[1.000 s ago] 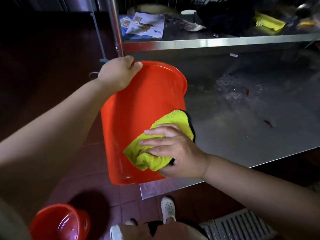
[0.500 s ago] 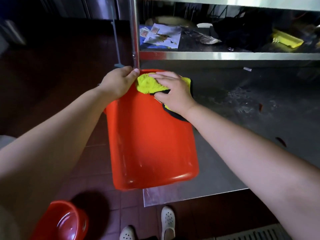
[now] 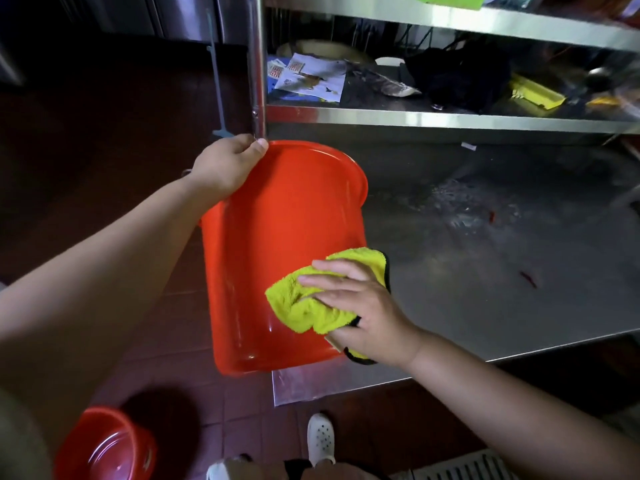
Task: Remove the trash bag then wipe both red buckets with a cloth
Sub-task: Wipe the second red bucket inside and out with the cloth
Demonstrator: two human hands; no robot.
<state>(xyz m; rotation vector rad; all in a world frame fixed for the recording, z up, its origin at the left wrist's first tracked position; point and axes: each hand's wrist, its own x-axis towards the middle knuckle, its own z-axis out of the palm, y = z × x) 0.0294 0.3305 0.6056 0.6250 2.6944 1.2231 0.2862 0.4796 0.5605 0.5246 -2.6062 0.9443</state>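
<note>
Fingers (image 3: 337,280) of your right hand (image 3: 363,317) lie nearly straight on the yellow fluffy cloth (image 3: 311,306), pressing it to the tilted red plastic bucket (image 3: 277,237); your left hand (image 3: 227,164) grips its rim over the steel counter (image 3: 485,289).

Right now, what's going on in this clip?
A person is wiping a large red plastic bucket tipped on its side at the edge of a steel table. The left hand grips the bucket's rim, while the right hand presses a yellow microfibre cloth against its outer wall near the base. A second, smaller red bucket sits on the tiled floor. No trash bag is visible.
</note>
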